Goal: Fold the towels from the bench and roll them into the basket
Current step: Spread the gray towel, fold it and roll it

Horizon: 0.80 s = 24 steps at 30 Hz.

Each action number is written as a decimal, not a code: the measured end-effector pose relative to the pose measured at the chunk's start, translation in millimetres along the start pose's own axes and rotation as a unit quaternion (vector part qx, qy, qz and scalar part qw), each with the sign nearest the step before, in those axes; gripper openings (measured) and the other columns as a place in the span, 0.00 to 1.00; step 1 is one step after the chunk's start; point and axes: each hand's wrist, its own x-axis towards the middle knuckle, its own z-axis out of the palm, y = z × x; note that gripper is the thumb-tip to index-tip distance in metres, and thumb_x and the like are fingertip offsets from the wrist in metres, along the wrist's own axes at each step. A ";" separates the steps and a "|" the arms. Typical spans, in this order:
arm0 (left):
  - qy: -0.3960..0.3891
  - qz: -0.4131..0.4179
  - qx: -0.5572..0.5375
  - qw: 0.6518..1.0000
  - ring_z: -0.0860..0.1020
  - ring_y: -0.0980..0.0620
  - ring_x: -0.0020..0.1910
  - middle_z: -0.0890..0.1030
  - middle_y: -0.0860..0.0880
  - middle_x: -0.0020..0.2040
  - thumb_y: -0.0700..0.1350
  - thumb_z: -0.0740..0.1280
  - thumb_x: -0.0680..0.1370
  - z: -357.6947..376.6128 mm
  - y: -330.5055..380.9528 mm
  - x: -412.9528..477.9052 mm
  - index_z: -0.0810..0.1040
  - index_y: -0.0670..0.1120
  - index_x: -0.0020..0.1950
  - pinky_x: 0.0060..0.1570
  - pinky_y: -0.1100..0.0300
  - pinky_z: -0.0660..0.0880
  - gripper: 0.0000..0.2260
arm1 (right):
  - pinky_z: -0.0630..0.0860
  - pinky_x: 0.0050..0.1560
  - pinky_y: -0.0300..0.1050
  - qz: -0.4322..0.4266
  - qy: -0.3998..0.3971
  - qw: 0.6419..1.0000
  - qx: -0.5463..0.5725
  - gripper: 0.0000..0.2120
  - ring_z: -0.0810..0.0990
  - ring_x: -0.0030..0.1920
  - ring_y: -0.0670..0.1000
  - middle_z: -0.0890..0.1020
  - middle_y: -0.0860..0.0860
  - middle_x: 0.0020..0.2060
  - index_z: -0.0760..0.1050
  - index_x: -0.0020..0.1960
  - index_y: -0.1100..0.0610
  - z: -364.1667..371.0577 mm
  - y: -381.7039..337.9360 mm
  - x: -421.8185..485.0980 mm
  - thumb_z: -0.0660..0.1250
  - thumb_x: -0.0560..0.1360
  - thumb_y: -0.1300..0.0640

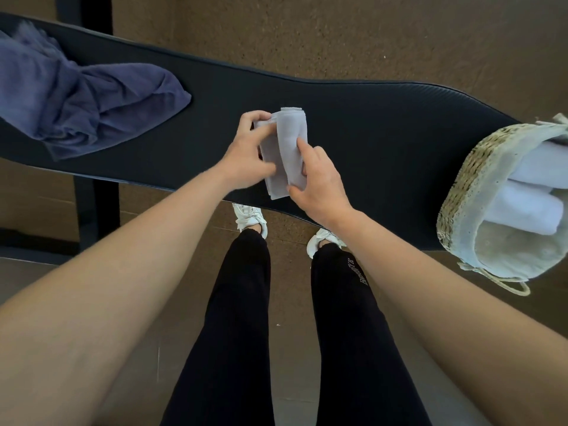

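View from above, looking down past two bare forearms at a long padded bench (384, 118), black with a fine ribbed skin and a rounded, piped edge.

At the far left of the bench lay a dark blue towel (86, 99), crumpled in soft, loose folds, apparently waiting its turn to be folded.

In the middle, the left hand (246, 152) had its fingers curled over the left edge of a small grey towel (290, 142), pinching it, probably to keep the loose flap flat and taut. The grey towel was thin, matte cloth, folded into a narrow strip and partly rolled into a soft tube lying on the bench. The right hand (319, 182) clasped the tube from the right, with its forefinger pressed on top and its thumb at the near end, likely so the roll would not spring open.

At the right end stood a round woven basket (461, 192) of coarse straw-coloured fibre with a pale cloth lining and trailing ties. Inside lay white rolled towels (528, 195), plump and side by side, within easy reach for the grey one.

Below the bench were black trousers, white shoes and a brown speckled floor.
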 end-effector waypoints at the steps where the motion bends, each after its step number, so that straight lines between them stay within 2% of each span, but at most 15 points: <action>1: -0.006 -0.031 -0.059 0.998 0.70 0.54 0.68 0.67 0.54 0.68 0.45 0.70 0.69 -8.8 5.7 1.3 0.77 0.51 0.70 0.65 0.49 0.78 0.28 | 0.77 0.48 0.48 -0.011 0.003 0.999 -0.035 0.36 0.71 0.51 0.51 0.70 0.51 0.53 0.60 0.77 0.56 4.5 -2.2 -0.9 0.74 0.74 0.62; 3: -0.031 -0.096 -0.181 0.978 0.78 0.57 0.60 0.78 0.60 0.58 0.47 0.68 0.73 -22.6 19.1 4.5 0.81 0.53 0.61 0.60 0.51 0.80 0.16 | 0.77 0.45 0.51 -0.035 0.015 0.995 -0.096 0.37 0.71 0.48 0.52 0.70 0.53 0.51 0.60 0.77 0.58 15.8 -7.2 -2.2 0.73 0.73 0.67; 5: -0.032 -0.106 -0.199 0.974 0.80 0.56 0.57 0.81 0.57 0.56 0.51 0.69 0.80 -30.3 22.3 8.0 0.81 0.54 0.60 0.57 0.52 0.81 0.09 | 0.75 0.41 0.50 -0.056 0.036 0.987 -0.144 0.39 0.70 0.45 0.53 0.72 0.55 0.49 0.62 0.77 0.62 28.4 -11.6 -2.2 0.72 0.70 0.72; 8: 0.004 -0.093 -0.115 0.989 0.78 0.54 0.60 0.77 0.52 0.62 0.54 0.73 0.79 -34.1 7.8 14.5 0.79 0.52 0.64 0.52 0.54 0.83 0.16 | 0.75 0.39 0.49 -0.086 0.080 0.971 -0.210 0.39 0.73 0.43 0.55 0.76 0.57 0.47 0.66 0.76 0.66 45.3 -14.6 -2.9 0.72 0.67 0.74; 10: 0.036 -0.063 -0.012 0.997 0.77 0.54 0.61 0.75 0.52 0.63 0.51 0.75 0.77 -36.3 -5.6 18.2 0.79 0.53 0.64 0.55 0.52 0.82 0.17 | 0.77 0.44 0.48 -0.101 0.068 0.970 -0.210 0.38 0.75 0.46 0.55 0.78 0.56 0.49 0.64 0.77 0.65 51.1 -18.6 -5.4 0.76 0.71 0.66; 12: 0.054 -0.031 0.063 0.996 0.77 0.55 0.59 0.74 0.53 0.61 0.51 0.76 0.75 -40.4 -18.2 19.3 0.78 0.54 0.66 0.59 0.49 0.79 0.20 | 0.77 0.50 0.49 -0.065 0.034 0.991 -0.114 0.31 0.76 0.51 0.54 0.79 0.55 0.51 0.67 0.77 0.61 50.1 -26.0 -9.4 0.72 0.78 0.55; 14: 0.061 -0.015 0.088 0.994 0.77 0.54 0.56 0.71 0.55 0.61 0.51 0.76 0.75 -43.1 -24.4 16.4 0.76 0.57 0.68 0.59 0.47 0.79 0.22 | 0.78 0.54 0.51 0.008 0.053 0.998 0.038 0.19 0.78 0.49 0.49 0.79 0.50 0.50 0.75 0.70 0.57 44.0 -29.5 -9.4 0.68 0.80 0.56; 16: 0.062 -0.001 0.106 0.992 0.74 0.52 0.58 0.70 0.55 0.63 0.49 0.76 0.75 -42.6 -25.4 13.6 0.73 0.57 0.71 0.59 0.46 0.78 0.26 | 0.79 0.50 0.47 0.073 0.111 0.984 0.116 0.14 0.76 0.44 0.43 0.75 0.47 0.52 0.77 0.63 0.55 39.3 -25.6 -7.0 0.71 0.78 0.59; 18: 0.050 0.033 0.149 0.987 0.70 0.48 0.64 0.70 0.52 0.67 0.44 0.74 0.76 -42.1 -20.9 14.2 0.70 0.56 0.75 0.61 0.48 0.75 0.29 | 0.76 0.45 0.38 0.124 0.127 0.979 0.105 0.22 0.73 0.47 0.43 0.70 0.47 0.56 0.72 0.65 0.53 34.0 -17.3 -4.7 0.76 0.75 0.53; 19: 0.031 0.048 0.168 0.984 0.68 0.47 0.67 0.70 0.52 0.70 0.42 0.73 0.76 -42.4 -17.3 15.6 0.69 0.56 0.77 0.62 0.49 0.74 0.30 | 0.74 0.46 0.36 0.147 0.108 0.979 0.095 0.27 0.72 0.51 0.43 0.70 0.47 0.58 0.71 0.68 0.52 32.5 -12.0 -3.8 0.77 0.74 0.48; 21: -0.025 0.065 0.183 0.981 0.65 0.48 0.69 0.71 0.54 0.72 0.37 0.70 0.77 -44.2 -10.4 19.3 0.65 0.57 0.79 0.66 0.49 0.70 0.33 | 0.74 0.54 0.41 0.167 0.044 0.982 0.075 0.31 0.70 0.59 0.46 0.72 0.46 0.60 0.71 0.69 0.50 30.4 -3.6 -2.8 0.76 0.72 0.42; 23: -0.074 0.056 0.193 0.977 0.64 0.47 0.70 0.73 0.53 0.69 0.36 0.68 0.77 -45.7 -7.4 23.3 0.63 0.58 0.80 0.68 0.48 0.69 0.34 | 0.76 0.60 0.52 0.159 -0.017 0.985 0.061 0.30 0.71 0.61 0.50 0.76 0.46 0.57 0.73 0.67 0.50 30.8 1.8 -2.9 0.75 0.71 0.38; 24: -0.087 0.047 0.205 0.974 0.64 0.47 0.70 0.74 0.52 0.68 0.37 0.68 0.77 -46.0 -6.6 24.0 0.64 0.58 0.79 0.67 0.48 0.68 0.33 | 0.77 0.59 0.54 0.155 -0.037 0.985 0.065 0.30 0.73 0.60 0.50 0.77 0.45 0.56 0.73 0.66 0.50 31.4 2.3 -2.7 0.75 0.70 0.38</action>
